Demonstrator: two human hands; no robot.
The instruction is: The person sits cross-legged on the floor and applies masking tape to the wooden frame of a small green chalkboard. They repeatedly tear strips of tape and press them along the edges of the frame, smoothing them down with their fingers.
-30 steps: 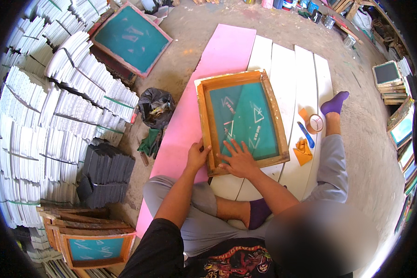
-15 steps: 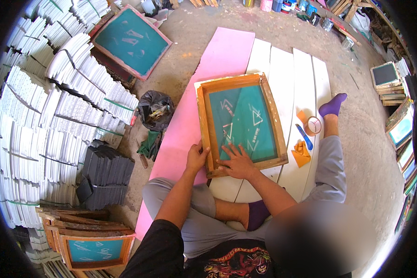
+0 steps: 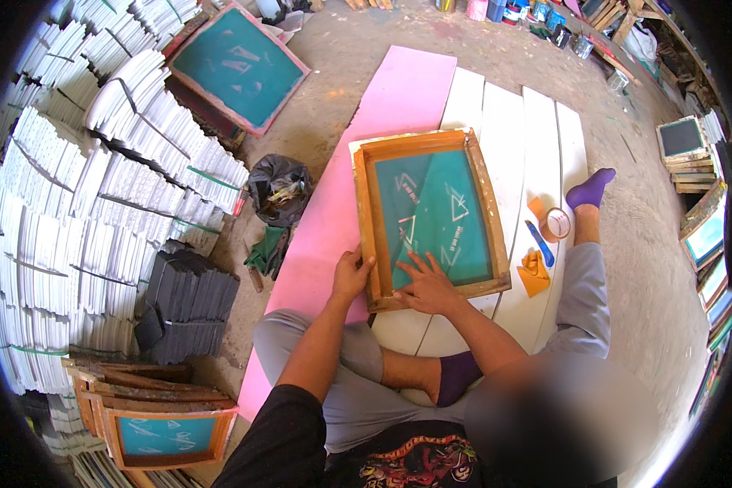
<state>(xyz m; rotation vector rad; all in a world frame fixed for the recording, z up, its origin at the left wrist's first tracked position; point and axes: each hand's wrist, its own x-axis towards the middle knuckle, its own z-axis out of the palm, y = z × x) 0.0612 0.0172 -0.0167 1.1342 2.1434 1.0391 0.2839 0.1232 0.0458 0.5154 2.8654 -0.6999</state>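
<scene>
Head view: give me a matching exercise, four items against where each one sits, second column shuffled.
1. left hand
2. right hand
3. tape roll
4. black bag

A. on the green mesh, near edge
B. concrete floor, left of the pink board
C. gripping the wooden frame's near-left corner
D. white boards, right of the frame

Pairs: 1-C, 2-A, 3-D, 4-B

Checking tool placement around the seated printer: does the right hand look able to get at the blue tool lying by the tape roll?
Probably yes. The right hand rests on the wooden screen frame, and the blue tool lies just beyond the frame's right side on the white boards, with nothing between them.
</scene>
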